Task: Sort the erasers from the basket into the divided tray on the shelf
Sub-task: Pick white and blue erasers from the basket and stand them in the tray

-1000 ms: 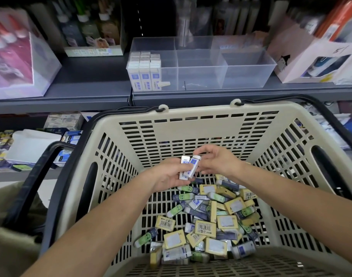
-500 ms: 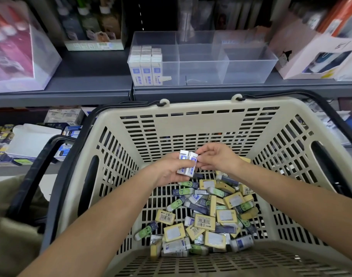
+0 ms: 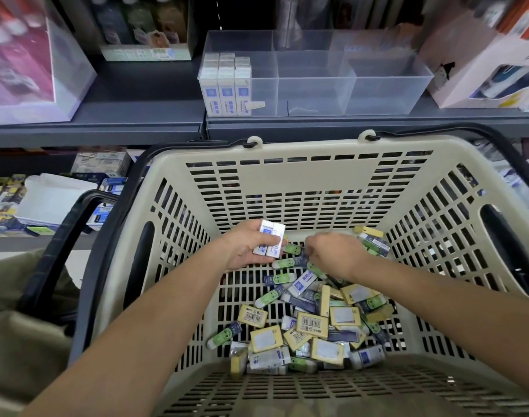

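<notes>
Head view: the left hand (image 3: pixel 248 249) is inside the beige basket (image 3: pixel 302 147), its fingers and thumb curled round two white erasers (image 3: pixel 270 241) that lie side by side in its grasp, their blue-printed sleeves facing up. The right hand (image 3: pixel 335 254) is just beside it at 3 o'clock, apart from it, knuckles up and fingers curled down onto the top of the pile of erasers (image 3: pixel 314 323). Its fingertips are among the green-sleeved ones, and whether they have hold of one cannot be told, since the hand's own back hides them. The pile of yellow, green and white pieces lies on the basket floor from under the hands towards 6 o'clock, with a few more against the wall at 2 o'clock of the right hand. At 12 o'clock of the basket, on the grey shelf (image 3: pixel 137 115), stands the clear divided tray (image 3: pixel 383 94). Its 9 o'clock compartment holds upright stacked white erasers (image 3: pixel 227 85). A pale pink box (image 3: pixel 479 70) stands at 3 o'clock of the tray.
</notes>
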